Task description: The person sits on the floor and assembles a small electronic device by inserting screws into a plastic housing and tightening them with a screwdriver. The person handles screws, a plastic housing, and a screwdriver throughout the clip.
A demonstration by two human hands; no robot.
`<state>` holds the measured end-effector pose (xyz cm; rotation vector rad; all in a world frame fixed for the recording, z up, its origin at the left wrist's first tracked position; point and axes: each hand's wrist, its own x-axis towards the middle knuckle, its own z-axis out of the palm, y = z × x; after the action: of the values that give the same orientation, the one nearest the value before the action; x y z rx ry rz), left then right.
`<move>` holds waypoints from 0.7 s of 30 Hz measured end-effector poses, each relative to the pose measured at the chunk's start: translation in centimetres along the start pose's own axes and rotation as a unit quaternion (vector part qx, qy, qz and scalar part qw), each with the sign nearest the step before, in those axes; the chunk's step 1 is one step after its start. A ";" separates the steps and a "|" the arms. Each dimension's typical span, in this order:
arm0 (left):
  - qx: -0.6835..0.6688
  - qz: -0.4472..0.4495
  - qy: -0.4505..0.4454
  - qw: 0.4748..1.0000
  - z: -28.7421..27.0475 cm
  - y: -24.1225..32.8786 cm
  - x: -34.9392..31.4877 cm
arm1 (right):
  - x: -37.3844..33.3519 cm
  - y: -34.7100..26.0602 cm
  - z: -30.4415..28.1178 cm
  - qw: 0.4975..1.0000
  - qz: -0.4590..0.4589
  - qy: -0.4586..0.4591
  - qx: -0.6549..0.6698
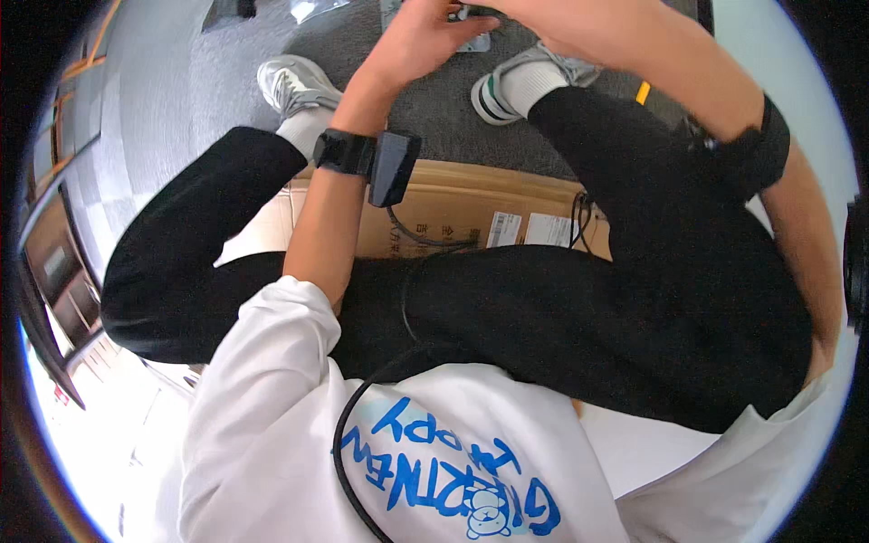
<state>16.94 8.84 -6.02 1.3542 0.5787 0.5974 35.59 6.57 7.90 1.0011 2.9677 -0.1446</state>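
My left hand [430, 38] and my right hand [566, 25] come together at the top edge, which cuts off part of both. The left thumb stretches toward the right hand, and the left fingers look curled around a small dark thing between the hands, too hidden to name. My right fingers bend in toward the same spot, their tips mostly out of sight. Just below the hands, a grey-green flat item [472, 42] with small details lies over the dark mat [434, 136]; it is partly covered.
My shoes [288, 83] rest on either side of the mat. Nearer lies a flat cardboard box [444, 204] with white labels, beneath my crossed black-trousered leg. A black cable [344, 452] runs up from my wrist device [395, 167]. A yellow strip [643, 92] lies at right.
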 end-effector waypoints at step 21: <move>0.173 -0.002 -0.001 0.985 -2.9 -0.2 -0.4 | 0.1 0.7 0.9 0.997 0.045 -0.012 -0.055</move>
<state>14.69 10.57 -6.58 1.6794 0.7055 0.5066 35.89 7.06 6.96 1.1089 2.8671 0.0064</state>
